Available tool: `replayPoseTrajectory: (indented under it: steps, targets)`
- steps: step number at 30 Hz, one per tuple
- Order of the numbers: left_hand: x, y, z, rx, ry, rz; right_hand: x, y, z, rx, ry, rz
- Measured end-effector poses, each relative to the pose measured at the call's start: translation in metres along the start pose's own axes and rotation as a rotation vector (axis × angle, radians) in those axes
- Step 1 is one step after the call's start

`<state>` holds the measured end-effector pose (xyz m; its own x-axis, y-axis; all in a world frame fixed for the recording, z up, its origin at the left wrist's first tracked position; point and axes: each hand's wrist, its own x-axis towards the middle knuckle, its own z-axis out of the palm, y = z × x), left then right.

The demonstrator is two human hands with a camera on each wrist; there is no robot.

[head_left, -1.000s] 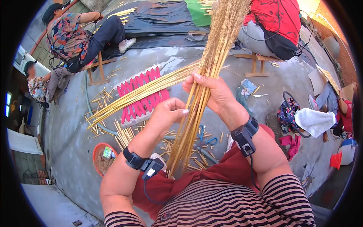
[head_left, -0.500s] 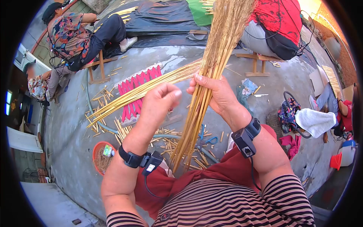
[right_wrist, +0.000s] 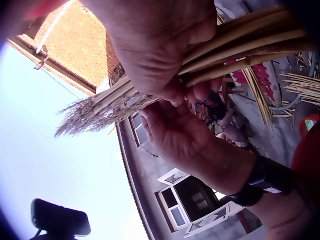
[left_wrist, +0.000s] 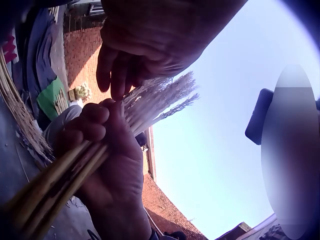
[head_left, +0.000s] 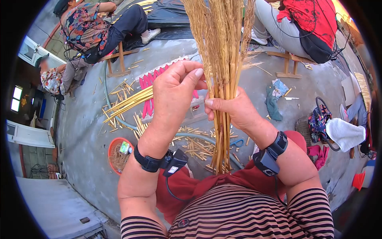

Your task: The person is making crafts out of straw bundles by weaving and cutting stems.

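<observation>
My right hand (head_left: 234,105) grips a bundle of dry reed stalks (head_left: 223,139) round its middle, thumb across the front. The bundle stands nearly upright, feathery plumes (head_left: 223,36) at the top, cut ends down by my lap. At the left edge of the plumes my left hand (head_left: 175,85) pinches some strands between thumb and fingers, just above the right hand. From the right wrist view, the left fingertips (right_wrist: 146,114) meet the underside of the plumes. A second bundle of stalks (head_left: 131,100) lies across a rack with pink bands (head_left: 148,81), partly hidden behind my left hand.
Cut stalk pieces (head_left: 199,147) litter the concrete floor beside blue-handled scissors (head_left: 237,142) and a hose (head_left: 105,85). An orange basin (head_left: 115,169) stands at the left. Two people sit on wooden stools ahead; a white towel (head_left: 345,135) hangs at the right.
My left hand, away from the bundle half a second ago, has moved up to the plumes' left edge. The bundle has swung more upright and lower in view. The head view has shifted left.
</observation>
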<state>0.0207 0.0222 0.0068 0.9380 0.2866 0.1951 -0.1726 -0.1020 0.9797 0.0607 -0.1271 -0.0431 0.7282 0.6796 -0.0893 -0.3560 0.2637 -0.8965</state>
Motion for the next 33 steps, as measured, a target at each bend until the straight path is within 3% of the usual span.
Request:
replayPoseTrajectory:
  steps: [10, 13, 19, 22, 25, 28, 33]
  targets:
    - [-0.002, 0.002, -0.003, 0.247, -0.015, 0.048, 0.0, 0.0, 0.006, -0.04, 0.058, 0.02]
    - [-0.003, -0.002, -0.002, 0.206, 0.04, 0.061, 0.0, 0.003, 0.009, -0.046, 0.086, 0.019]
    - [-0.005, -0.007, -0.002, 0.495, 0.094, 0.222, 0.002, 0.009, 0.011, -0.064, 0.104, 0.012]
    - [-0.003, -0.003, -0.004, 0.505, 0.04, 0.103, 0.001, 0.007, 0.012, -0.073, 0.103, 0.027]
    - [-0.001, -0.008, -0.002, 0.19, -0.015, -0.034, 0.0, 0.005, 0.012, -0.05, 0.112, 0.041]
    - [0.0, -0.008, -0.002, 0.144, -0.016, -0.086, 0.0, 0.005, 0.01, -0.031, 0.119, 0.054]
    - [-0.004, -0.008, 0.0, 0.178, 0.035, -0.007, 0.0, 0.007, 0.007, -0.019, 0.116, 0.057]
